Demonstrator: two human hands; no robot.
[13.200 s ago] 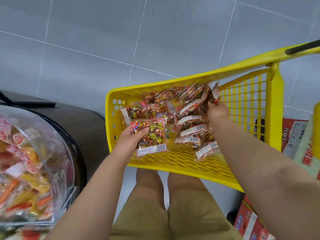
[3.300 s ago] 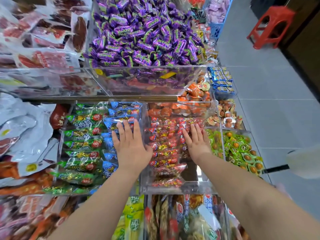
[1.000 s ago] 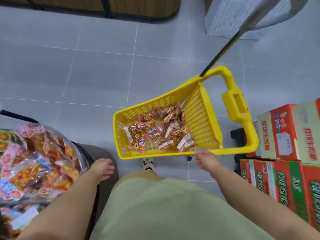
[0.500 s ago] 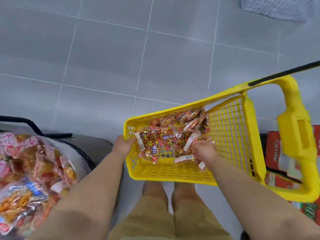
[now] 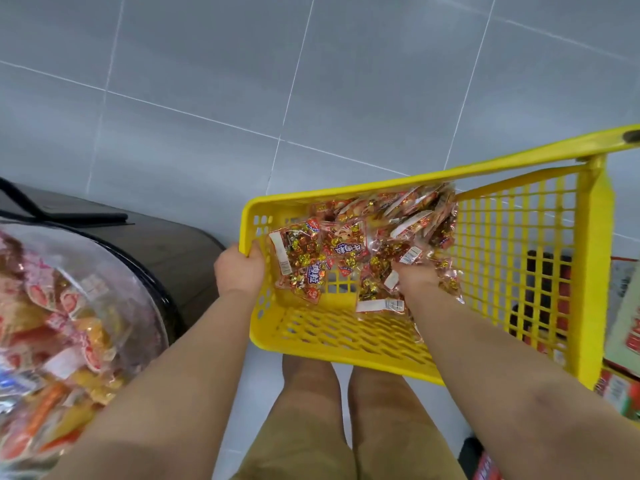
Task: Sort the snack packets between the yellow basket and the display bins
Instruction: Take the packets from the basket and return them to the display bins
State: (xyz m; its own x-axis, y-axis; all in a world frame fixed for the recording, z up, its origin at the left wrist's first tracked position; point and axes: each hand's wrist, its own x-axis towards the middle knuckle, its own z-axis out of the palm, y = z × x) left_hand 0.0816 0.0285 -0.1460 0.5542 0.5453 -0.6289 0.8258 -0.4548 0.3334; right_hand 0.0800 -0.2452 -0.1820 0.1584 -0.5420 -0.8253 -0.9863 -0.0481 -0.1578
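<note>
A yellow plastic basket [image 5: 332, 332] stands tilted on the grey tile floor in front of my knees. Several clear snack packets [image 5: 349, 247] of red and gold sweets lie piled against its far side. My left hand [image 5: 239, 271] grips the basket's left rim, fingers curled over the edge. My right hand [image 5: 417, 278] is down inside the basket, resting on the packets with fingers buried among them; I cannot tell if it has closed on one.
A round clear display bin [image 5: 69, 317] full of mixed snack packets sits at the left, on a dark stand [image 5: 166, 244]. Red and green cartons [image 5: 623, 341] are stacked at the right edge behind the basket. Grey tiles stretch beyond.
I have bent closer to the basket. My left hand took hold of the left rim and my right hand pushed deeper into the packets.
</note>
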